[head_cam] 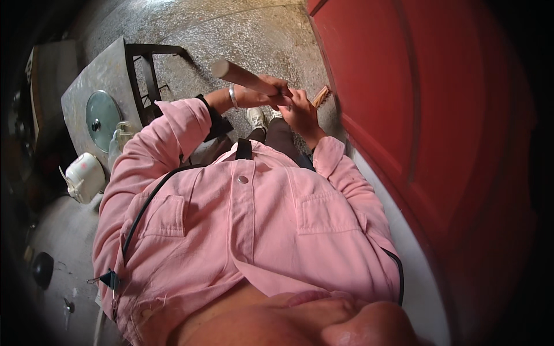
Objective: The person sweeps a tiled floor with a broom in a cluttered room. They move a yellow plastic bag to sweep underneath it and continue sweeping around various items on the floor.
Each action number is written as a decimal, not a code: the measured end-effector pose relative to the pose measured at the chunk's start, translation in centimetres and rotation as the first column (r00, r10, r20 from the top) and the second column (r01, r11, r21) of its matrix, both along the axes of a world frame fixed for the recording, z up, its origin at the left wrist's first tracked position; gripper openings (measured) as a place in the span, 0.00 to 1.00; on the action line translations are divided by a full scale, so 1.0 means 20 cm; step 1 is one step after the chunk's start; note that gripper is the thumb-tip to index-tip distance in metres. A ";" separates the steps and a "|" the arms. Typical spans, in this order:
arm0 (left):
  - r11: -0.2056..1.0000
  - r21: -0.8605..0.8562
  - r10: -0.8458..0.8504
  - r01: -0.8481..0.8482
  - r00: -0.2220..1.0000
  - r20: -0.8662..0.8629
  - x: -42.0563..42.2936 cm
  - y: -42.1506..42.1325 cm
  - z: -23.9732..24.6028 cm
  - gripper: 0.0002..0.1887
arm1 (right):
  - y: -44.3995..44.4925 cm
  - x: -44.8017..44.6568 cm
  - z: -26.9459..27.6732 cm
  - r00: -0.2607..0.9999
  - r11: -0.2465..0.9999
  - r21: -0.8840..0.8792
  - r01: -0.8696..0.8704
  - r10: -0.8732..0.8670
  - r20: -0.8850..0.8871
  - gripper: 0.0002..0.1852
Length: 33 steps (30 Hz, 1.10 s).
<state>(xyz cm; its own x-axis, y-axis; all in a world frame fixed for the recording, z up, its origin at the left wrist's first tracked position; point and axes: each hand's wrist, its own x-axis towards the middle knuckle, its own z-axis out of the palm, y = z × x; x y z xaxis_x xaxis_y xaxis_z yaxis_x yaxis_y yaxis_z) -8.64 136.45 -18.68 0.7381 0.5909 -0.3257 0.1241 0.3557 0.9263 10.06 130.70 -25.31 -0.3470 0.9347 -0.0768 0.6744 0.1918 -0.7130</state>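
Note:
My left hand (259, 93), with a silver bracelet on the wrist, is wrapped around a pale round wooden handle (242, 77). The handle's blunt end points up towards the camera. Close against it, my right hand (298, 113) is curled around the lower part of the same handle, most of which its fingers hide. Beyond the right hand, near the foot of the red door, a brush head (321, 97) of light wood with dark bristles shows by the floor. It lies in line with the handle, but the join between them is hidden behind the hands.
The red panelled door (372, 78) rises close on the right. At left stands a table (82, 93) on dark legs, bearing a glass pot lid (103, 121) and a clear container (124, 132). A white appliance (85, 178) is beside it. Speckled floor (259, 34) stretches ahead.

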 end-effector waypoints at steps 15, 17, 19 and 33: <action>0.997 0.050 -0.067 0.063 0.994 0.084 0.21 -0.01 -0.10 0.10 | -0.32 0.29 -0.42 0.951 0.945 -0.195 0.261 -0.287 -0.117 0.11; 0.970 0.208 -0.122 0.129 0.992 -0.043 0.21 -0.04 -0.15 0.08 | -0.25 0.23 -0.44 0.977 0.978 0.024 0.209 -0.208 -0.053 0.08; 0.977 0.210 -0.018 0.032 0.998 -0.066 0.18 -0.05 -0.16 0.07 | -0.17 0.16 -0.44 0.977 0.980 0.054 0.191 -0.185 -0.101 0.06; 0.662 0.724 0.379 -0.193 0.920 -0.102 -0.30 0.02 0.38 0.07 | 0.49 -0.39 -0.11 0.958 0.987 0.020 -0.162 0.162 -0.236 0.01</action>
<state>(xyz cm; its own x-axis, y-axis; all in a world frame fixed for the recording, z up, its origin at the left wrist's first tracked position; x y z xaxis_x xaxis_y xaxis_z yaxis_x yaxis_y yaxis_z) -14.67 136.88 -11.01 0.4536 0.8816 0.1306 0.3623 -0.3163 0.8768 2.19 140.60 -27.50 -0.5020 0.8645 0.0264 0.4465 0.2852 -0.8481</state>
